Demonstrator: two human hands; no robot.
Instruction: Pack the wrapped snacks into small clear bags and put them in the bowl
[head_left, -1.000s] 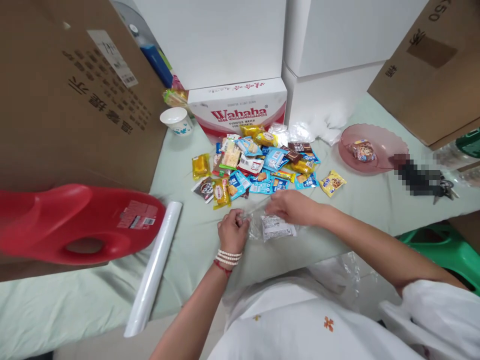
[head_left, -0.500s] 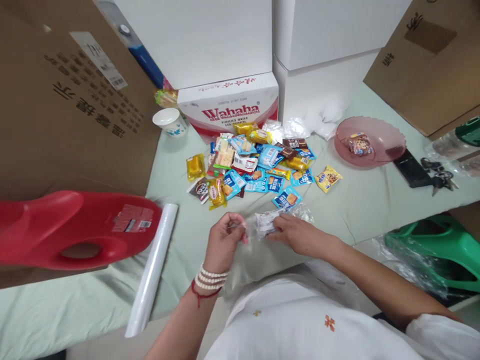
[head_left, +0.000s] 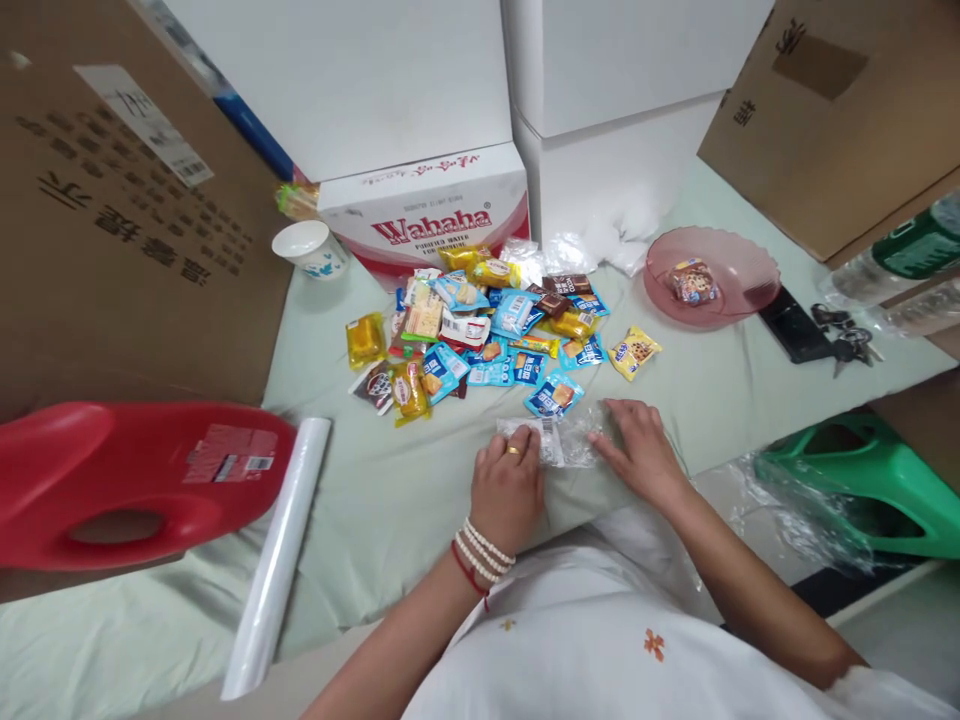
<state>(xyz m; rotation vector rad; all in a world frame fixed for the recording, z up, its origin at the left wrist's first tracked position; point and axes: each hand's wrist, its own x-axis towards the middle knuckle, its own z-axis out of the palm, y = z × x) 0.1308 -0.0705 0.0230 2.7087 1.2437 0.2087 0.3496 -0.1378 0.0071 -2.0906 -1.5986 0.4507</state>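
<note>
My left hand [head_left: 511,478], with a ring and a beaded bracelet, is closed over the near-left end of a small packet in clear plastic [head_left: 551,442]. The fingertips press it on the cloth, and part of the packet hides under them. At its right end lies crumpled clear wrap [head_left: 581,438]. My right hand [head_left: 637,450] is open beside this wrap, thumb and forefinger apart, the thumb tip touching the wrap's edge. Just beyond the packet lies a blue biscuit packet [head_left: 555,395], in front of a heap of wrapped snacks [head_left: 472,325]. A yellow cookie packet [head_left: 635,352] lies to the right.
A pink bowl [head_left: 712,310] holds one cookie packet. Beside it are a black phone [head_left: 795,325] and keys [head_left: 851,340]. Left stand a paper cup [head_left: 311,248], a red jug [head_left: 45,480] and a plastic roll [head_left: 277,560]. Behind is a Wahaha box [head_left: 427,215].
My left hand moved right, from pinching loose clear plastic to pressing on the packet. My right hand let go of the packet and moved right, its fingers opening. The view shifted slightly.
</note>
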